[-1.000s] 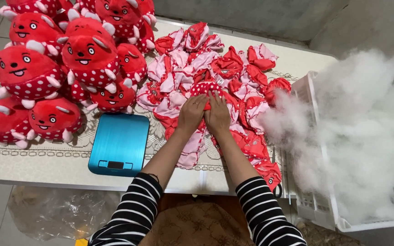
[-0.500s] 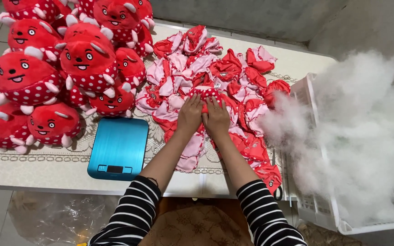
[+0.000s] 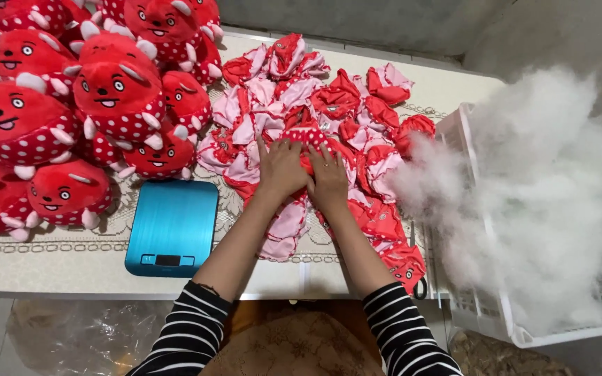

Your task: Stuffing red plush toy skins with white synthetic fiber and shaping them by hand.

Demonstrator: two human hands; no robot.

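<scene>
Both hands, left hand (image 3: 281,169) and right hand (image 3: 329,179), lie side by side on the unstuffed toy skins (image 3: 315,115). Their fingers rest flat and slightly spread, pinching nothing. A blue scale (image 3: 172,226) sits on the worktop (image 3: 50,268) just left.

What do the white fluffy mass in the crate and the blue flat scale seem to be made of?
White mass: probably loose fibre stuffing, matte, with wispy edges. Blue scale: seemingly brushed metal or metal-look top, with a soft sheen and fine streaks; which one is unclear.

Small dark screen (image 3: 168,260) on blue scale's (image 3: 173,223) near edge.
</scene>
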